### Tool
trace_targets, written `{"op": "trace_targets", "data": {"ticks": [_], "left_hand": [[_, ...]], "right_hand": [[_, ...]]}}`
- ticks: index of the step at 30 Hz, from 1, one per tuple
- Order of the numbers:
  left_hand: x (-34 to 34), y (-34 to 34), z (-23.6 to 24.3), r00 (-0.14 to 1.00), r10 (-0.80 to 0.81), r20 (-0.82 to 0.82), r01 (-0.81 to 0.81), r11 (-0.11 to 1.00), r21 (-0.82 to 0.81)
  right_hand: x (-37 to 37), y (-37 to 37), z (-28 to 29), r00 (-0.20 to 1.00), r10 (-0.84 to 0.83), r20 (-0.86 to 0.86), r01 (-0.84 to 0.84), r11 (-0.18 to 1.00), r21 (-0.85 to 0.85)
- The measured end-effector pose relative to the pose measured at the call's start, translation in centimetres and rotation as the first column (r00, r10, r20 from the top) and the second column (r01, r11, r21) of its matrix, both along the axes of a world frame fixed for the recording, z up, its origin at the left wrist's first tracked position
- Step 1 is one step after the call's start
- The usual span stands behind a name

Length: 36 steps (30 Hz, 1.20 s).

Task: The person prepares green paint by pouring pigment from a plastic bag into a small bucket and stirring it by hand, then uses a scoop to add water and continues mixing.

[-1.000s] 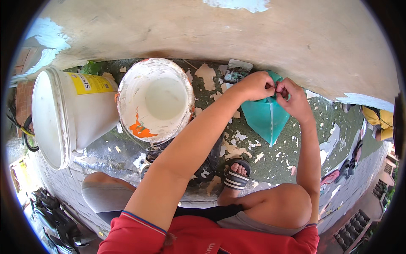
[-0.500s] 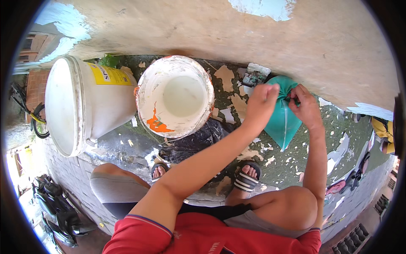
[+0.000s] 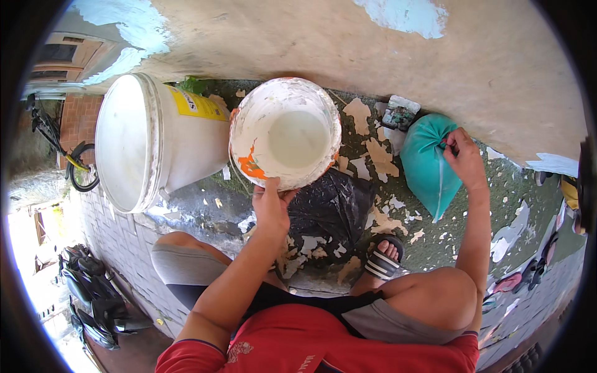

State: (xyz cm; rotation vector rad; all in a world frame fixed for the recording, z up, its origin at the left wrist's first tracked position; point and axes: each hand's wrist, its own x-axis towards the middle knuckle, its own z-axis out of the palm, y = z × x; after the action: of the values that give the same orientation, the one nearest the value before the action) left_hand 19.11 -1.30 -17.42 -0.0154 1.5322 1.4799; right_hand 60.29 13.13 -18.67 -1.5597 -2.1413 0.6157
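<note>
A white bucket (image 3: 245,112), smeared with paint and marked orange at its rim, holds some cloudy whitish liquid. My left hand (image 3: 271,208) grips its near rim, thumb on top and fingers below the edge. To the right a green plastic bag (image 3: 429,165), full and gathered at its neck, rests on the ground by the wall. My right hand (image 3: 463,158) pinches the gathered neck of this bag. Between bucket and my feet lies a crumpled black plastic bag (image 3: 333,205) with pale specks on it.
A large white lidded bucket (image 3: 193,140) with a yellow label stands left of the open one. Paint flakes (image 3: 379,158) litter the mossy ground. A small stained block (image 3: 400,113) leans near the peeling wall (image 3: 280,37). Motorbikes (image 3: 93,292) are at far left, footwear (image 3: 528,273) at right.
My left hand has left the green bag, moved left and taken hold of the open bucket's rim. My right hand stays at the bag's neck. The view has shifted slightly left.
</note>
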Motion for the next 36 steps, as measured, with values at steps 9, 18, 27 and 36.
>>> {"op": "trace_targets", "data": {"ticks": [9,18,27,36], "left_hand": [[-4.8,1.2,3.9,0.932,-0.257,-0.254,0.23,0.965,-0.13],[-5.5,0.9,6.0,0.711,-0.394,-0.583,0.301,0.919,-0.254],[-6.3,1.6,8.3,0.44,-0.468,-0.766,0.267,0.883,-0.386],[-5.8,2.0,10.2,0.148,-0.485,-0.862,0.248,0.862,-0.442]], "right_hand": [[-0.1,-0.2,0.3,1.0,-0.017,-0.011,0.017,1.0,-0.005],[0.0,-0.2,0.1,1.0,-0.026,-0.006,0.026,1.0,-0.01],[0.2,-0.3,-0.3,0.999,-0.028,-0.016,0.028,1.0,0.005],[0.4,-0.3,-1.0,0.997,-0.045,-0.058,0.044,0.999,-0.01]]}}
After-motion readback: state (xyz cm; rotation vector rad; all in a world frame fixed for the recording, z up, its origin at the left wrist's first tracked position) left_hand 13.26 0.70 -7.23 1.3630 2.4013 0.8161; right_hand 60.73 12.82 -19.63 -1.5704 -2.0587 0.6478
